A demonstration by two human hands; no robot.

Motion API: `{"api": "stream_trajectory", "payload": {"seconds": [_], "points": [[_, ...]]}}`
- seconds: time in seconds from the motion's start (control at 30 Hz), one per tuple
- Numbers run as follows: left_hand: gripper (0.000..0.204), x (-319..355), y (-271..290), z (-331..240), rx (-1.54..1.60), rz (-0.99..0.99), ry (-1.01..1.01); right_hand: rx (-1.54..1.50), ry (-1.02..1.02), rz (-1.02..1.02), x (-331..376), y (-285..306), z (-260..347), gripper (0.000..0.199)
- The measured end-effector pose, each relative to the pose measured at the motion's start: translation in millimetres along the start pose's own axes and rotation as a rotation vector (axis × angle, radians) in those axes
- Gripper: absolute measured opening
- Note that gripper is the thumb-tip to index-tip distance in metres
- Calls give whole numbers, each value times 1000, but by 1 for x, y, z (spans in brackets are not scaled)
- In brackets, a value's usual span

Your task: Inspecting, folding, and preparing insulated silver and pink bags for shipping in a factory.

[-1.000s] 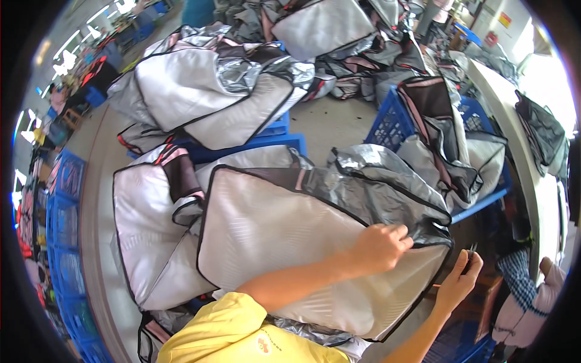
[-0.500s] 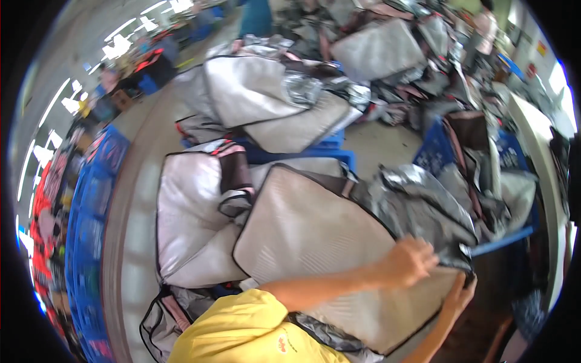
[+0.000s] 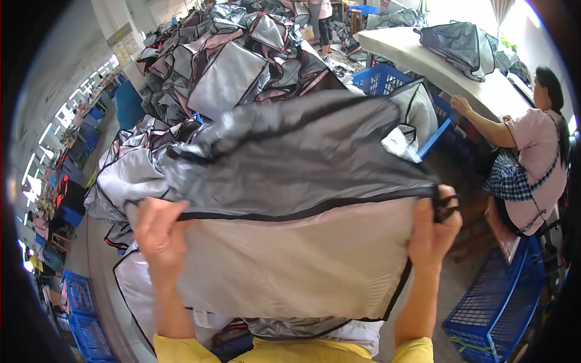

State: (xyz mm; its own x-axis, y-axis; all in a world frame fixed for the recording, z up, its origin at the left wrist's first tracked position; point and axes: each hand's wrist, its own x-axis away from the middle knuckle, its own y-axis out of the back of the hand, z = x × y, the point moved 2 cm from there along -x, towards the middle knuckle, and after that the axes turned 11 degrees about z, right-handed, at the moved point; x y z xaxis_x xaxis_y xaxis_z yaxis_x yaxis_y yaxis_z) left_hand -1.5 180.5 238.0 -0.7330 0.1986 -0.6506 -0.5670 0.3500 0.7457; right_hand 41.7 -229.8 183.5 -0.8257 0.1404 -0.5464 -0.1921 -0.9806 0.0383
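A grey and silver sewn bag [image 3: 302, 260] with black-bound edges is stretched out in front of me. Its stiff, pale ribbed panel hangs nearest my body, while a thin dark grey sheet billows, blurred, beyond the black seam. At the left end of that seam, my left hand [image 3: 160, 230] is closed on the bag. My right hand [image 3: 433, 227] grips the right corner, thumb on the near side and fingers curled behind it. A dark strap or strip of binding shows by the right fingers. More silver pieces [image 3: 130, 275] lie beneath and to the left of the bag.
A big heap of similar silver pieces [image 3: 224, 78] rises behind. At the right are a blue crate [image 3: 378, 78], a pale table [image 3: 399, 45] with grey bags on it, and a blue basket [image 3: 484, 314]. A co-worker [image 3: 526, 151] stands there; another person [image 3: 324, 24] is farther back.
My view has swung to the right. My left hand has gone from over the panel to its left side, and the bag is now lifted and spread between both hands.
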Motion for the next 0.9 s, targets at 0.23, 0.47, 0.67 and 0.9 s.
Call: {"api": "stream_trajectory", "payload": {"seconds": [0.23, 0.47, 0.67, 0.9], "points": [[21, -8, 0, -36, -362, -83, -273, 53, 64, -84, 8, 13, -87, 19], [21, 108, -145, -23, -4, 343, -166, -174, -294, -49, 113, -18, -236, 9], [22, 106, -148, -26, -26, 312, -98, -81, -466, -139, 89, 31, -228, 22], [28, 115, -143, -17, -24, 335, -46, 457, -42, 71, -8, -15, -119, 31]]}}
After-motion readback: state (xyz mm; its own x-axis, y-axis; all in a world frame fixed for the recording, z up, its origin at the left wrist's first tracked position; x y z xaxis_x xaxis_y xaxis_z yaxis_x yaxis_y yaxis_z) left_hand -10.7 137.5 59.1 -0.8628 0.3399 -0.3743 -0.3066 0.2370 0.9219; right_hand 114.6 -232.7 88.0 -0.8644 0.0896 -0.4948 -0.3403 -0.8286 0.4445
